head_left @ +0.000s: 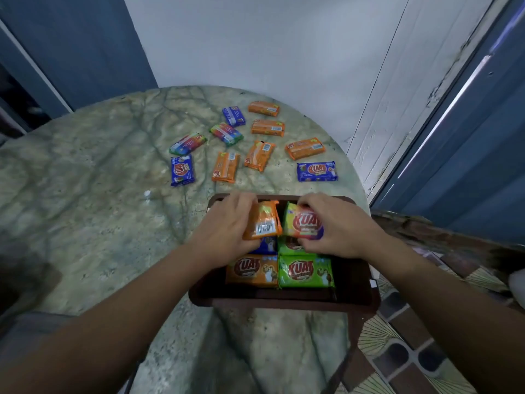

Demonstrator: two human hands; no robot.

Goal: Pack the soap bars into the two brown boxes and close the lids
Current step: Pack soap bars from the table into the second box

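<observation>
Over a brown box point(352, 294), left hand point(224, 231) grips an orange soap bar point(262, 220); right hand point(341, 226) grips a green one point(304, 221).

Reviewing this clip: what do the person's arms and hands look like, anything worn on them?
Both forearms are bare as far as the frame shows: no sleeves, gloves, watch or bracelets. The left hand and right hand show no rings that I can make out, though slight blur limits detail. No markings are visible. Fingernails look short and unpainted where they show.

round marbled table point(85, 194) | white wall point(255, 38) | blue door point(468, 152) | patterned tile floor point(397, 351)
</observation>
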